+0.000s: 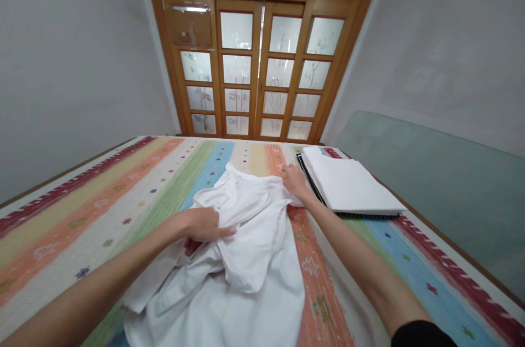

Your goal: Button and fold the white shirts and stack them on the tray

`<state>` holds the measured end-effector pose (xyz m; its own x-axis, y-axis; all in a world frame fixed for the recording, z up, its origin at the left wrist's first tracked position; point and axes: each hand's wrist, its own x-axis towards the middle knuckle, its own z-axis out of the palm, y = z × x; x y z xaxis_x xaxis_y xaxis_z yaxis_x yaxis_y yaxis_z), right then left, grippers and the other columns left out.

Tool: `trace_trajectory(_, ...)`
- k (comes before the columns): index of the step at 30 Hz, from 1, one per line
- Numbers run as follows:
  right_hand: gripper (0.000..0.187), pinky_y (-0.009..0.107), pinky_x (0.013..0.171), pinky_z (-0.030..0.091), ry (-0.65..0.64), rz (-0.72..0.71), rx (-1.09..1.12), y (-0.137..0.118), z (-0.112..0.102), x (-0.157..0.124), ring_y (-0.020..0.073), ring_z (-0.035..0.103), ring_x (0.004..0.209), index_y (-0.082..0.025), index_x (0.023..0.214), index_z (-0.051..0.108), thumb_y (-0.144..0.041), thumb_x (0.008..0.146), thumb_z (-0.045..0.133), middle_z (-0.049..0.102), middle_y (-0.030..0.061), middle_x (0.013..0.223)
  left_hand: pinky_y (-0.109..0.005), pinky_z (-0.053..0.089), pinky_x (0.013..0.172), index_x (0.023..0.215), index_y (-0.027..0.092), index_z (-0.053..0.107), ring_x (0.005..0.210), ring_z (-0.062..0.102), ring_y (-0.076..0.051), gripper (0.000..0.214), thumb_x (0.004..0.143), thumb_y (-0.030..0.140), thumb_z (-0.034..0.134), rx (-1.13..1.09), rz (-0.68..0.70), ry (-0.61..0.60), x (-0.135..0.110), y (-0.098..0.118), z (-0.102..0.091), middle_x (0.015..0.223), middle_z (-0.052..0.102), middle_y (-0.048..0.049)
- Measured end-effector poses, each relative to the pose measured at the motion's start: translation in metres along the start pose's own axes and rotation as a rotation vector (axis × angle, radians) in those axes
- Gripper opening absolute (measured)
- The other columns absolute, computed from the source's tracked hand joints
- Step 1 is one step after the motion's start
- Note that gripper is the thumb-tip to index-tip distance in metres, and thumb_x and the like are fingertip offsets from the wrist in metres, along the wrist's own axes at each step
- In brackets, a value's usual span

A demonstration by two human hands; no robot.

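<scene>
The crumpled white cloth garment (254, 248) lay mid-way along the striped many-coloured mat (102, 210), just beside a flat folded white stack (348, 186). The left hand (203, 225) was closed on a bunch of its fabric. The right hand (293, 180) rested on its far edge, grip unclear. It looked light, limp and quick to crease, best taken at hems or seams.

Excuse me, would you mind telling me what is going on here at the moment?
A person is handling a crumpled white garment spread on a colourful striped cover. The left hand bunches up fabric near the garment's middle, while the right hand lies on its far edge; whether it grips there is unclear. A folded white stack sits on the cover to the right, apart from the garment.
</scene>
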<state>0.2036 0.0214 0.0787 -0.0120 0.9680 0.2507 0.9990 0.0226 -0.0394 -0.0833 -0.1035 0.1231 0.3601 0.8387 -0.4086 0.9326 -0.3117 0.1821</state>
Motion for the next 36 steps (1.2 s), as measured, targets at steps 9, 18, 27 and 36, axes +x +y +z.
trace_trajectory(9, 0.036, 0.036, 0.084, 0.047, -0.223, -0.006, -0.118, -0.005, -0.001, -0.014, 0.0297, 0.060, 0.111, -0.012, 0.116, 0.063, -0.006, 0.088, 0.042, 0.064, 0.0217, 0.113, -0.035, 0.047, 0.080, 0.102, 0.016, 0.065, 0.096, 0.066, -0.028, 0.041, 0.090, 0.048, 0.042, 0.090, -0.131, 0.569, 0.053, -0.029, -0.020, 0.101, 0.071, -0.0147)
trace_trajectory(18, 0.045, 0.033, 0.081, 0.047, -0.260, -0.033, -0.079, 0.011, 0.007, -0.047, 0.0284, 0.064, 0.103, -0.011, 0.130, 0.049, -0.006, 0.085, 0.046, 0.065, 0.0209, 0.111, -0.027, 0.045, 0.084, 0.131, 0.009, 0.044, 0.103, 0.063, -0.023, 0.057, 0.082, 0.037, 0.058, -0.267, -0.208, 0.493, 0.145, -0.051, -0.033, 0.115, 0.066, -0.0156)
trace_trajectory(27, 0.032, 0.030, 0.081, 0.044, -0.126, 0.053, 0.023, 0.046, -0.008, -0.018, 0.0261, 0.063, 0.103, -0.015, 0.110, 0.065, -0.007, 0.086, 0.045, 0.068, 0.0159, 0.105, -0.029, 0.045, 0.086, 0.132, 0.016, 0.044, 0.093, 0.064, -0.022, 0.058, 0.075, 0.009, 0.044, -0.189, -0.171, 0.704, 0.128, -0.076, -0.048, 0.099, 0.068, -0.0071)
trace_trajectory(36, 0.030, 0.030, 0.074, 0.043, 0.100, 0.198, 0.098, 0.045, -0.043, 0.045, 0.0266, 0.063, 0.098, -0.019, 0.108, 0.068, -0.015, 0.088, 0.046, 0.070, 0.0141, 0.105, -0.026, 0.045, 0.071, 0.130, 0.018, 0.050, 0.078, 0.063, -0.020, 0.069, 0.064, 0.005, 0.039, -0.095, -0.130, 0.606, 0.052, -0.102, -0.067, 0.079, 0.065, -0.0018)
